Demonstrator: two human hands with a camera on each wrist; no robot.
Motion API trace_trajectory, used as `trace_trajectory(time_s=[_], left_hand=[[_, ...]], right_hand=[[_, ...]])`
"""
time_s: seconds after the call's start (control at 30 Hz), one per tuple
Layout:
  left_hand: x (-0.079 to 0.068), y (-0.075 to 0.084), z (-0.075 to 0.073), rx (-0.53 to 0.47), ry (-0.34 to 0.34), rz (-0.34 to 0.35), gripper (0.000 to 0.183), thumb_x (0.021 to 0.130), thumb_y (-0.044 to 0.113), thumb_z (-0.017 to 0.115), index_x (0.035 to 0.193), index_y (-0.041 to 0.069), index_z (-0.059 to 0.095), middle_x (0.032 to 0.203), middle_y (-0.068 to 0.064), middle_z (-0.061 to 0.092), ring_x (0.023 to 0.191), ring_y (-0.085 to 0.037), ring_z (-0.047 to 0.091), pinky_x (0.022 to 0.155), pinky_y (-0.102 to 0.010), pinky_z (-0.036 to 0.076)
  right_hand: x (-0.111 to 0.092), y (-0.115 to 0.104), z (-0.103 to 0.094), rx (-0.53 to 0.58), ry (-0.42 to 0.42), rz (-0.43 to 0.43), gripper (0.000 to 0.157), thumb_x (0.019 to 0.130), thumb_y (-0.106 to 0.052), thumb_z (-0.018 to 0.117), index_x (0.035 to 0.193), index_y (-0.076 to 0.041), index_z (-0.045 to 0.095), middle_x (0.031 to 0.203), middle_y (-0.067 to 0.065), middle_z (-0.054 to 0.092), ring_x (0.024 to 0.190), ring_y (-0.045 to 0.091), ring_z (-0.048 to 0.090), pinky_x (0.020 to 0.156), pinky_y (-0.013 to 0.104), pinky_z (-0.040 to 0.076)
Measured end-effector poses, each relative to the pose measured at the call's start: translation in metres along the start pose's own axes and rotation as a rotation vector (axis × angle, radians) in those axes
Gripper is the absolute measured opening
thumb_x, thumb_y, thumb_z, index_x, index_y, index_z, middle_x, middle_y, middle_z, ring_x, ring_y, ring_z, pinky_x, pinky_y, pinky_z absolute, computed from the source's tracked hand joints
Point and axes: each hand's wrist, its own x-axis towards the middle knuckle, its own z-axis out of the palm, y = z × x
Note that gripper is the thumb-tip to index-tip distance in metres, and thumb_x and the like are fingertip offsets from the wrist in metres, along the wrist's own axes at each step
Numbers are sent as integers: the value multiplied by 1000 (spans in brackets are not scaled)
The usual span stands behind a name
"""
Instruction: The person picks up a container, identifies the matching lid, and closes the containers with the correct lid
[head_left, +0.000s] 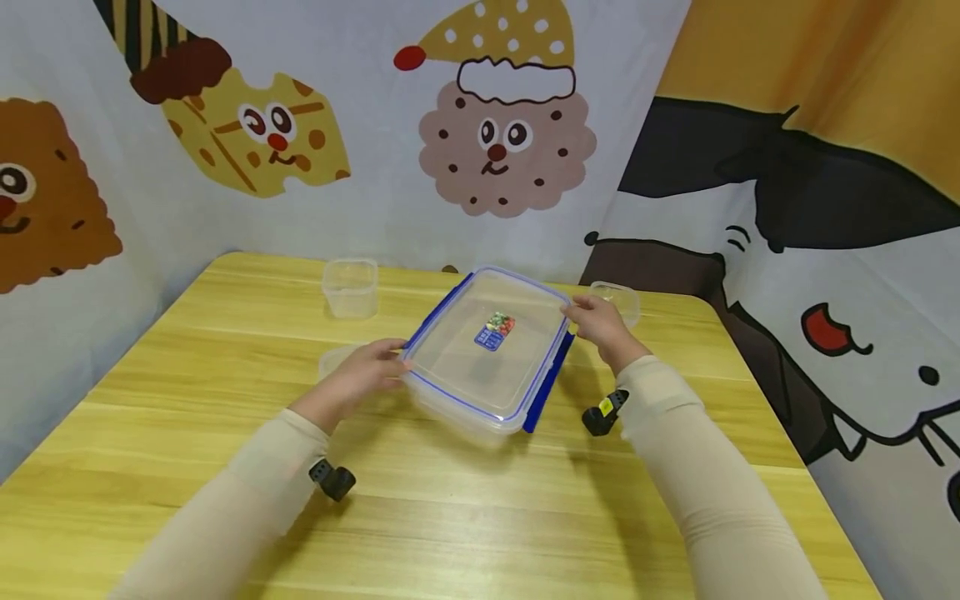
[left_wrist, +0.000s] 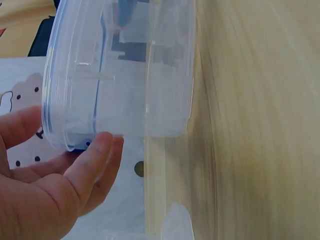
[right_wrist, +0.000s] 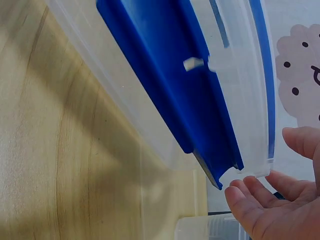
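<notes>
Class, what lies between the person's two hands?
The clear lidded box is between the left hand and the right hand, as the head view shows.

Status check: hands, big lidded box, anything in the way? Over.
Left hand and right hand grip big box. Lid on. Close by: clear tub behind right hand, another tub beside left.

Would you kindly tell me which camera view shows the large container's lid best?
The head view, because the lid is seen from above there, with nearly its whole top and the label visible. Both wrist views show only part of it, from the side.
</notes>
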Motion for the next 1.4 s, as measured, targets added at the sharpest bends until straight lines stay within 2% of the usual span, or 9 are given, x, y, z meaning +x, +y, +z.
trace_trajectory(time_s=[0.23,0.47,0.73,0.9,1.2,1.4], left_hand=[[2,1,-8,32,-71,-14,60,92,17,49,141,0,19,140,-26,23,122,-37,36,99,-44,36],[7,0,-13,36,-84,-21,61,93,21,48,142,3,18,142,-24,22,124,-36,35,101,-44,33],[13,-1,-12,25,-51,1,58,94,26,44,142,4,20,140,-21,29,123,-36,36,102,-45,31],[18,1,-11,16,-24,-14,57,94,26,44,142,4,21,140,-20,29,124,-35,36,102,-45,31],[35,6,-13,7,98,-50,48,96,25,40,138,2,29,130,-19,40,118,-33,40,98,-44,37],[45,8,-17,6,138,-66,47,97,27,38,137,3,31,129,-18,41,116,-32,42,96,-43,40]], right_hand=[[1,9,-4,27,-24,5,57,94,-27,46,141,-3,24,143,15,27,127,31,31,100,40,36],[-3,18,-11,58,-34,-14,57,93,-27,48,138,2,28,140,17,32,124,30,35,98,39,38],[-11,24,-15,74,-39,-31,53,92,-29,50,134,0,37,132,16,40,119,27,40,98,40,38],[-15,30,-16,109,-17,-16,51,91,-30,51,131,0,40,128,15,41,116,28,40,98,40,37],[-27,37,-14,115,1,-14,56,90,-35,52,128,3,37,128,16,38,116,29,39,97,40,39],[-33,40,-9,134,38,2,61,87,-39,55,128,2,36,126,15,40,116,28,40,96,38,40]])
